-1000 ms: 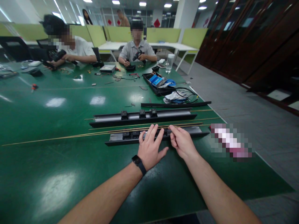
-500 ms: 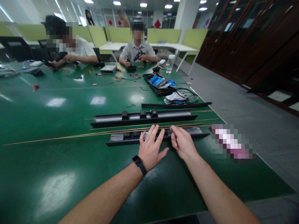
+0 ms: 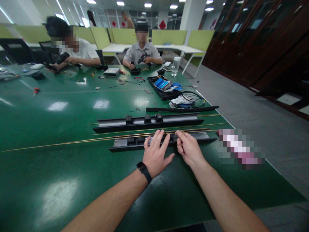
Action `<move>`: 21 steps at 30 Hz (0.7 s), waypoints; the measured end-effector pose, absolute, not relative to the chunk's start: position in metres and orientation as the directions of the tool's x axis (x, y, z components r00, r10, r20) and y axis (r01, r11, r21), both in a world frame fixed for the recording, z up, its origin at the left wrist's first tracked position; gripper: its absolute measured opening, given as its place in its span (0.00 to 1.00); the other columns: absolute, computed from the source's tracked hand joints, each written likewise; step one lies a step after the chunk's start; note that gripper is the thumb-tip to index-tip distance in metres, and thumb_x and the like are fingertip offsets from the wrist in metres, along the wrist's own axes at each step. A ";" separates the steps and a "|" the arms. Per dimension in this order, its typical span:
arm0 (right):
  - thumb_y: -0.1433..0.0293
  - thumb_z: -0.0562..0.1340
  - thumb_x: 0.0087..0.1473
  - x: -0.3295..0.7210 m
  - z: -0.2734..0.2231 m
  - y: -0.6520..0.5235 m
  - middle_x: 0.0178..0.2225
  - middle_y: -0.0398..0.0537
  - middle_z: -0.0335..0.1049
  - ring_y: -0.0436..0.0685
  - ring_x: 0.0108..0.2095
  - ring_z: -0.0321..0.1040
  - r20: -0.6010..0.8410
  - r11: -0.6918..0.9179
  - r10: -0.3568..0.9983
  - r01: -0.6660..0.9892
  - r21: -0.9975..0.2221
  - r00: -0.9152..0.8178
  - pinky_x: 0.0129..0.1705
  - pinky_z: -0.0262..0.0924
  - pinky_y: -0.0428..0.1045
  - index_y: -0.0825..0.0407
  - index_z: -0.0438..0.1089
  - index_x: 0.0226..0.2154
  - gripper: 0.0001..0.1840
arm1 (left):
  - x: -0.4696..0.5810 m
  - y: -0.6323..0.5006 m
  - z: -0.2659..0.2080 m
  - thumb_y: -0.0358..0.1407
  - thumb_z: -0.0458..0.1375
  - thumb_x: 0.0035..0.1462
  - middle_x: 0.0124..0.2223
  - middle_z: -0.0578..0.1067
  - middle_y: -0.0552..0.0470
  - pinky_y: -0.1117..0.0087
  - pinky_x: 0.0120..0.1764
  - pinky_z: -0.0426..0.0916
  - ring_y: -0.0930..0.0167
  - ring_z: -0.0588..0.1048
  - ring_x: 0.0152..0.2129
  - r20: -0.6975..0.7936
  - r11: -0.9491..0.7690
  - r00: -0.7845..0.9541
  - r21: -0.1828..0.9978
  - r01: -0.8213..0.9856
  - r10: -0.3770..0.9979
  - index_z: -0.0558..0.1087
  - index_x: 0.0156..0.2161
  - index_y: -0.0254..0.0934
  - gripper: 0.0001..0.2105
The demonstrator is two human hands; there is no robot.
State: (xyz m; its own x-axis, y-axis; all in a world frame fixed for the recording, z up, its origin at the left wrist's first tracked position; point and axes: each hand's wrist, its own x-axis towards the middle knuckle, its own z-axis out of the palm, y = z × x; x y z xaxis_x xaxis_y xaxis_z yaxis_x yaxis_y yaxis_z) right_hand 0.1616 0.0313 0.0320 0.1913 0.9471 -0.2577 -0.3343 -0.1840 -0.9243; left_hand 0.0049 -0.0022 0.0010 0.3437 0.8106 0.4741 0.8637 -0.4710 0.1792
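Two long black channels with silvery inner faces lie side by side on the green table. Over the nearer channel (image 3: 205,136), my left hand (image 3: 156,151) is spread with its fingertips at thin brass-coloured rods (image 3: 84,140). My right hand (image 3: 189,146) pinches one of these rods between thumb and fingers, its other fingers curled in. Black blocks (image 3: 131,140) sit inside the near channel, partly hidden by my left hand. Several similar blocks stand in the farther channel (image 3: 116,123). Another thin rod (image 3: 212,124) lies between the two channels.
Behind the channels lies a black strip (image 3: 181,109). Beyond it are a pair of gloves (image 3: 184,100) with black cable and a black tray (image 3: 166,94) of blue parts. A blurred pink item (image 3: 241,148) is near the right edge. Two people sit across the table (image 3: 72,193) holding power drills.
Almost nothing differs. Both my hands keep their place at the rods, and the channels stay where they were. Across the table, the person on the left has shifted their head slightly.
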 end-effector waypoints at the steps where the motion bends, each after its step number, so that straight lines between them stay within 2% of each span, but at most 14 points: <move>1: 0.58 0.72 0.48 0.161 0.032 0.031 0.15 0.36 0.62 0.43 0.09 0.50 -0.258 -0.182 0.947 -0.338 -0.923 0.194 0.09 0.38 0.39 0.53 0.68 0.32 0.19 | 0.005 -0.002 0.001 0.52 0.56 0.60 0.72 0.54 0.45 0.51 0.63 0.51 0.59 0.53 0.68 0.474 -0.471 0.344 0.178 0.864 0.811 0.58 0.67 0.43 0.34; 15: 0.56 0.72 0.48 0.163 0.029 0.032 0.15 0.36 0.63 0.42 0.08 0.50 -0.256 -0.194 0.951 -0.309 -0.931 0.175 0.08 0.36 0.39 0.53 0.67 0.32 0.20 | 0.005 -0.003 0.001 0.52 0.55 0.60 0.72 0.54 0.45 0.51 0.63 0.50 0.59 0.52 0.68 0.473 -0.468 0.340 0.182 0.865 0.813 0.58 0.68 0.43 0.34; 21: 0.56 0.72 0.47 0.163 0.028 0.033 0.15 0.35 0.62 0.42 0.08 0.49 -0.258 -0.193 0.951 -0.325 -0.926 0.170 0.09 0.38 0.39 0.53 0.68 0.32 0.20 | 0.005 -0.003 0.002 0.52 0.55 0.60 0.72 0.53 0.45 0.51 0.63 0.51 0.60 0.53 0.68 0.478 -0.472 0.345 0.176 0.864 0.808 0.59 0.67 0.43 0.33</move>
